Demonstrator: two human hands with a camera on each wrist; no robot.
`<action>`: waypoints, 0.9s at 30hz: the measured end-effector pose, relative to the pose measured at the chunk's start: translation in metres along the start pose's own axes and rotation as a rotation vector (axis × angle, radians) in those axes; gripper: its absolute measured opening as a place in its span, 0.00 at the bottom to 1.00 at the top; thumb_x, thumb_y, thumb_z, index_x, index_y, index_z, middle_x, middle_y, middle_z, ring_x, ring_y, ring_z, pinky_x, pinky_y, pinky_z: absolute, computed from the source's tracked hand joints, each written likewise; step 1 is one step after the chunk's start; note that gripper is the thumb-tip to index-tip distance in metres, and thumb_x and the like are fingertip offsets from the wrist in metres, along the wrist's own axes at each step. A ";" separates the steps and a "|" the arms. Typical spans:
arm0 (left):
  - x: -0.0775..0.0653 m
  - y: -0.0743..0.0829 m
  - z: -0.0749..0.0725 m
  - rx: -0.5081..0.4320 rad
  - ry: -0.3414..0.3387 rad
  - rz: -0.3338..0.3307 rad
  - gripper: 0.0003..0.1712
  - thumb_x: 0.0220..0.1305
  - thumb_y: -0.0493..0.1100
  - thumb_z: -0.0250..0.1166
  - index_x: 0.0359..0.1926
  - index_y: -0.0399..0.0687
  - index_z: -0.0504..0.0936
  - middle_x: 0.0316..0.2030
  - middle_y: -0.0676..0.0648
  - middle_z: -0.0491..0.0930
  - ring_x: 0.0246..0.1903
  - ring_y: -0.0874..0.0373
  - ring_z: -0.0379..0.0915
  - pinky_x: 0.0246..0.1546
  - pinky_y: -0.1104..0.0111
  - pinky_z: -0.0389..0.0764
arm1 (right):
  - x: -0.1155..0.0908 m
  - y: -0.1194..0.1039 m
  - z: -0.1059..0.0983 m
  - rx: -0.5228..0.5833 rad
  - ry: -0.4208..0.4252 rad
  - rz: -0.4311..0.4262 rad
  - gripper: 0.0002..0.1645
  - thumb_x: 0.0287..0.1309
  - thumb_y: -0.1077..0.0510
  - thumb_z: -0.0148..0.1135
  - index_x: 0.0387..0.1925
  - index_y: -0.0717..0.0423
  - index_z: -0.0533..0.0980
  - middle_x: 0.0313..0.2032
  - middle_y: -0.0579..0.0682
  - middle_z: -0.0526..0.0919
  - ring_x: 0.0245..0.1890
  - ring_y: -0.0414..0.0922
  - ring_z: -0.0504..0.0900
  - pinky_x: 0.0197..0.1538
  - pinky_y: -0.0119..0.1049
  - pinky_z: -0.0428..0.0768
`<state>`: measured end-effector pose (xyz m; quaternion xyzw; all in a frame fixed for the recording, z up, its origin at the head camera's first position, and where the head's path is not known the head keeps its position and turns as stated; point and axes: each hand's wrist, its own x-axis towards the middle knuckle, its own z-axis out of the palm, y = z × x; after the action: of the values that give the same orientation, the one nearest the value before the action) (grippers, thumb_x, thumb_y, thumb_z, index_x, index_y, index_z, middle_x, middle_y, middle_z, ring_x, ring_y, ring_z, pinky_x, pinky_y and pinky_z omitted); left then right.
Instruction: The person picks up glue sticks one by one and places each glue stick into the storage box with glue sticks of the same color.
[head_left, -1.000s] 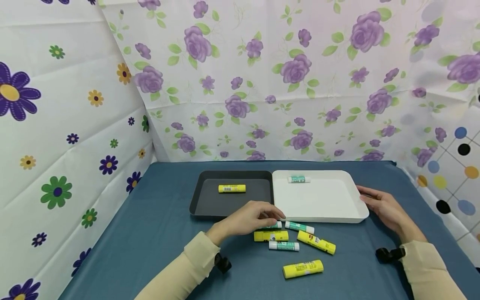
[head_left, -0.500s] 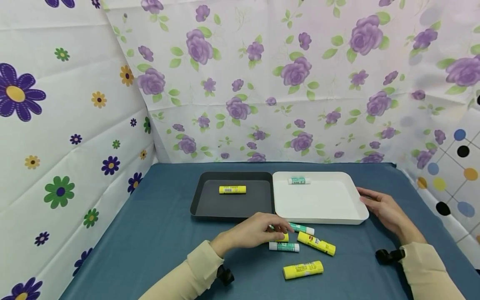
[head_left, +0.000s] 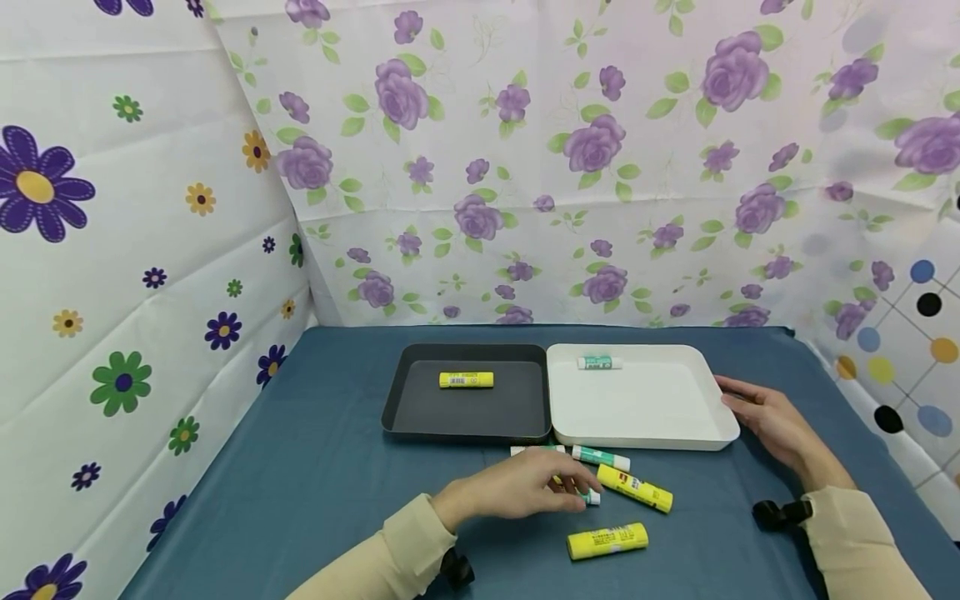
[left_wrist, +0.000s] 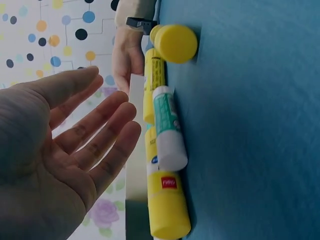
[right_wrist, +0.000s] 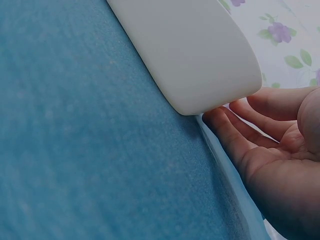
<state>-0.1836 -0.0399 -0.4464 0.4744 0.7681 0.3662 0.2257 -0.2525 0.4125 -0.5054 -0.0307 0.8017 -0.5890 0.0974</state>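
Observation:
My left hand (head_left: pixel 525 483) hovers over loose glue sticks in the head view, palm down with fingers loosely bent. It hides most of a green-and-white glue stick (head_left: pixel 594 497) and a yellow one. The left wrist view shows the spread fingers apart from that green-and-white glue stick (left_wrist: pixel 170 130) and the yellow glue stick (left_wrist: pixel 170 205) beside it, nothing in the grasp. At the right, my right hand (head_left: pixel 776 425) touches the right edge of the white tray (head_left: pixel 645 417). In the right wrist view its fingertips meet the end wall of the tray (right_wrist: pixel 210 65).
A dark grey tray (head_left: pixel 420 417) stands against the white one, bearing a yellow glue stick (head_left: pixel 467 380). One green-and-white glue stick (head_left: pixel 600 363) lies in the white tray. Other glue sticks lie nearer on the blue cloth (head_left: pixel 315 475), including a yellow one (head_left: pixel 607 542) closest.
The left hand has moved nearer and slightly right, from over the green-and-white glue stick by the trays to over the one below. The right hand stays at the white tray.

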 end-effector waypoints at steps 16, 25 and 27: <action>0.007 0.006 0.015 0.106 -0.092 -0.003 0.22 0.77 0.48 0.63 0.67 0.52 0.80 0.54 0.53 0.81 0.47 0.76 0.75 0.48 0.80 0.78 | 0.000 0.001 -0.001 -0.008 -0.011 0.004 0.48 0.78 0.42 0.55 0.82 0.64 0.49 0.79 0.70 0.48 0.56 0.19 0.67 0.54 0.19 0.75; 0.009 0.008 0.021 0.156 -0.134 -0.016 0.25 0.76 0.50 0.64 0.70 0.53 0.77 0.59 0.55 0.79 0.49 0.74 0.75 0.49 0.81 0.76 | 0.000 0.000 0.000 -0.026 -0.009 0.006 0.49 0.77 0.40 0.55 0.82 0.63 0.48 0.80 0.70 0.47 0.59 0.23 0.66 0.54 0.18 0.75; 0.010 0.008 0.022 0.170 -0.143 -0.020 0.26 0.76 0.51 0.65 0.70 0.54 0.77 0.60 0.56 0.78 0.49 0.74 0.75 0.49 0.81 0.76 | 0.000 0.000 0.000 -0.025 -0.009 0.008 0.49 0.77 0.40 0.55 0.82 0.63 0.48 0.80 0.70 0.47 0.59 0.23 0.66 0.54 0.18 0.75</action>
<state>-0.1686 -0.0207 -0.4540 0.5089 0.7830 0.2626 0.2428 -0.2522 0.4120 -0.5052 -0.0314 0.8087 -0.5783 0.1028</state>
